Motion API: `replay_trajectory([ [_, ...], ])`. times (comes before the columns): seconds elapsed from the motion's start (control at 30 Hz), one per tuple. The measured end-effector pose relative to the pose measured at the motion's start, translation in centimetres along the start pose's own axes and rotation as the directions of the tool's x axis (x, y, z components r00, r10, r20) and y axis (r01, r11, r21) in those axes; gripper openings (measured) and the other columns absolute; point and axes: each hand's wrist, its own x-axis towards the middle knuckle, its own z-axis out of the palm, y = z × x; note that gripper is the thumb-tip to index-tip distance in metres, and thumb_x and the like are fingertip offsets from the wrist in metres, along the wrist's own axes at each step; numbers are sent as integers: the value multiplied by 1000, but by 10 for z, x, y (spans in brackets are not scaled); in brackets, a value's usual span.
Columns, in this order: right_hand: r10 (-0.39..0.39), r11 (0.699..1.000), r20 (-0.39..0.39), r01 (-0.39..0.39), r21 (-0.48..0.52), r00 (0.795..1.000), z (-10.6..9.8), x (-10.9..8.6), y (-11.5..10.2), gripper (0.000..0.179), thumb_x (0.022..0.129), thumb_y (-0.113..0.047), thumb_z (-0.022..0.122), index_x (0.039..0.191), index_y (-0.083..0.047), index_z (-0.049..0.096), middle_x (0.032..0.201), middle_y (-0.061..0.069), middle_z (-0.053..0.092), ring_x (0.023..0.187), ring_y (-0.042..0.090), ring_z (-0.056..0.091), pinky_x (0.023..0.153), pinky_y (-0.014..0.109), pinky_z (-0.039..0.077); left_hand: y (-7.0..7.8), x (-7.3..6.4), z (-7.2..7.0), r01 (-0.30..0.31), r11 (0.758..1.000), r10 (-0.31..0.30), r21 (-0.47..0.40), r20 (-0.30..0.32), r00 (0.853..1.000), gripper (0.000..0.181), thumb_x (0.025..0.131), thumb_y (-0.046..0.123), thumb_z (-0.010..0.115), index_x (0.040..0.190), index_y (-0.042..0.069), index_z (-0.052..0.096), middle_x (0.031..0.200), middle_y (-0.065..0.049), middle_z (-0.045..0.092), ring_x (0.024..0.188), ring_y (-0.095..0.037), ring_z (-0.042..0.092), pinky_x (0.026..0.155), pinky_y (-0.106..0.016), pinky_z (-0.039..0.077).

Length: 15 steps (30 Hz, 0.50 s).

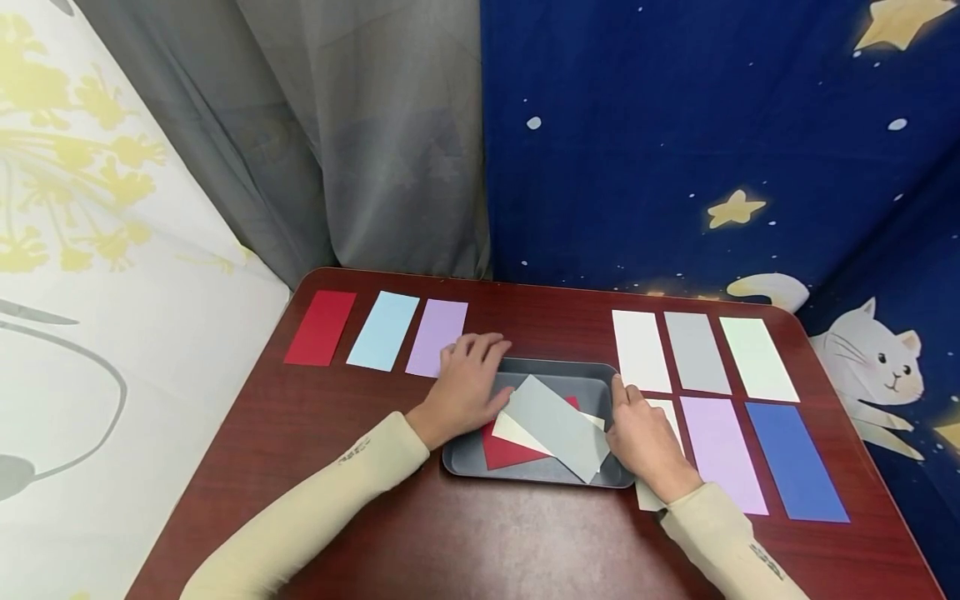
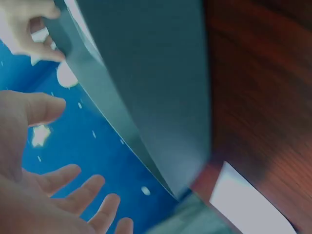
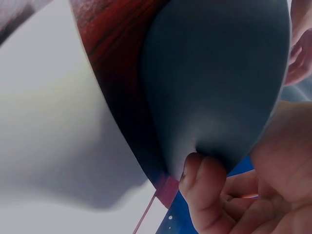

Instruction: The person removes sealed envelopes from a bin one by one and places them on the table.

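Observation:
A dark grey tray [image 1: 592,379] sits on the table in the head view. Inside it a grey card [image 1: 558,429] lies across a cream card [image 1: 512,430] and a red card [image 1: 510,454], overlapping at angles. At the tray's right end my right hand [image 1: 647,433] grips the rim; a curled finger presses the outer wall [image 3: 214,83] in the right wrist view. My left hand [image 1: 467,387] hovers by the tray's left end, its fingers spread. In the left wrist view, the fingers [image 2: 80,197] stand apart from the tray wall.
On the wooden table [image 1: 360,533], red [image 1: 320,328], light blue [image 1: 383,331] and purple [image 1: 435,337] cards lie left. White [image 1: 642,350], grey [image 1: 697,352], pale green [image 1: 760,358], lilac [image 1: 723,454] and blue [image 1: 797,462] cards lie right, beside a partly covered cream card. Curtains [image 1: 405,150] hang behind.

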Motion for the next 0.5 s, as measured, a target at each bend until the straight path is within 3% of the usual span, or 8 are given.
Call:
replay_trajectory([
  [0.13,2,1000,-2,-2,-1,1000,0,0,0,73,79,8,72,147,23,50,114,36,65,58,42,63,57,53,57,18,-1,5,-77,997,76,6,79,994,71,97,42,82,154,7,59,156,-14,55,139,-37,49,107,-61,40],
  [0.23,2,1000,-1,-2,-3,1000,-1,-1,0,74,79,8,72,147,23,50,114,36,65,59,42,63,56,52,57,29,0,9,-118,993,113,18,160,981,72,97,47,82,156,11,59,159,-10,53,142,-35,47,110,-59,40],
  [0.33,2,1000,-1,-2,-4,1000,-1,-1,0,73,79,8,72,147,23,50,114,36,65,60,43,64,56,52,57,37,2,12,-167,985,152,44,245,958,75,96,51,82,158,15,58,161,-7,51,144,-35,46,112,-59,41],
  [0.5,1,1000,1,-1,-6,1000,-1,-1,0,73,79,8,73,147,23,50,115,37,65,60,43,64,57,53,57,40,5,18,-297,954,264,43,349,899,79,96,53,82,162,21,54,165,-2,51,151,-34,44,114,-56,42],
])
